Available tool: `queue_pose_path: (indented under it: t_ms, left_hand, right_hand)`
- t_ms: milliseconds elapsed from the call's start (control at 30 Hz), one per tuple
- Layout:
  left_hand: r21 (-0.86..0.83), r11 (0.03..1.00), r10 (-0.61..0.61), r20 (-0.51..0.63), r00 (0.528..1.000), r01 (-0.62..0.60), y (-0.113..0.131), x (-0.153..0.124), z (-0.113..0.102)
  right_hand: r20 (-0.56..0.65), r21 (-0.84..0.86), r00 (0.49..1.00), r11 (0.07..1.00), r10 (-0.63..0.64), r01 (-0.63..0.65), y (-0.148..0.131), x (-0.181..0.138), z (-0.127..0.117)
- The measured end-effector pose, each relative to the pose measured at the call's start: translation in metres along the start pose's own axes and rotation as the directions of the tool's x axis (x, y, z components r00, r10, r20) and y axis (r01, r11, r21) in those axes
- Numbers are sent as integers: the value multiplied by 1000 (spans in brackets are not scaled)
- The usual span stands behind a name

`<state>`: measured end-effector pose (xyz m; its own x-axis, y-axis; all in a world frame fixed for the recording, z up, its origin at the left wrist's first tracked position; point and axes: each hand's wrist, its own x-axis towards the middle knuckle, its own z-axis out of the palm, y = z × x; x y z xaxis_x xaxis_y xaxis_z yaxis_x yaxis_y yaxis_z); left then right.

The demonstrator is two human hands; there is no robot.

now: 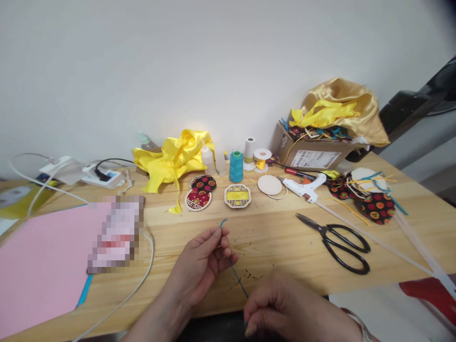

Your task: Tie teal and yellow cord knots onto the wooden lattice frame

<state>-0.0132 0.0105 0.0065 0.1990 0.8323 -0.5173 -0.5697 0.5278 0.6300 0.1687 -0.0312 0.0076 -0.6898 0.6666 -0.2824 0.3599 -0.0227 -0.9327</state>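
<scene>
My left hand (204, 261) pinches a thin teal cord (238, 276) between thumb and forefinger, and a short end pokes up past the fingertips. From there the cord runs down to my right hand (276, 304), which is closed around its lower part near the front edge; the hand is slightly blurred. Beyond my hands stand a teal thread spool (236, 167) and a wooden lattice piece with yellow fabric (237, 195). Left of it lies a gourd-shaped piece of patterned fabric and wood (199, 194). Black-handled scissors (333, 240) rest open to the right.
A white glue gun (306, 186) lies by wooden discs (270, 185). Fabric scraps fill a cardboard box (309, 151) at back right. Yellow satin (174, 156), a power strip (107, 176), pink sheets (46, 266) and a white cable (147, 266) occupy the left.
</scene>
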Motion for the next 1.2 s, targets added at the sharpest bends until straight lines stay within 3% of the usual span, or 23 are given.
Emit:
queue_pose_path:
  t_ms: [333,500,567,633,700,767,833,867,967,1100,1200]
  left_hand:
    - [23,1000,7,2,1000,-7,-2,1,2]
    - [-1,1000,-14,18,1000,14,-5,1,1]
    - [10,1000,-13,1,1000,13,-5,1,-1]
    - [27,1000,-10,-16,1000,11,-5,1,-3]
    - [45,999,-8,-30,1000,10,-5,1,-5]
    - [63,998,-10,-49,999,13,-5,1,-6]
    - [76,997,-11,-62,998,16,-5,2,-7]
    - [83,996,-13,-63,998,18,-6,2,-8]
    - [103,995,-8,-61,998,15,-8,3,-8]
    - [145,989,9,-64,998,1,-10,2,-7]
    - [179,984,26,-90,996,-9,-11,0,-5]
  right_hand:
    - [66,16,996,998,59,-60,12,-1,5]
    - [74,-64,994,995,82,-78,11,-5,4]
    - [40,-121,996,990,83,-77,8,-10,-4]
    - [-90,-174,992,979,92,-107,7,-18,-18]
    - [-326,-243,939,951,107,-193,10,-30,-38]
    - [-588,-351,804,867,90,-354,21,-43,-59]
    - [-759,-455,650,692,27,-560,37,-56,-75]
    - [-796,-491,605,596,-11,-636,46,-63,-82]
    - [-797,-547,604,442,-17,-711,66,-76,-89]
    - [-758,-574,650,423,50,-701,73,-83,-86]
    - [-772,-582,636,395,9,-711,74,-86,-85]
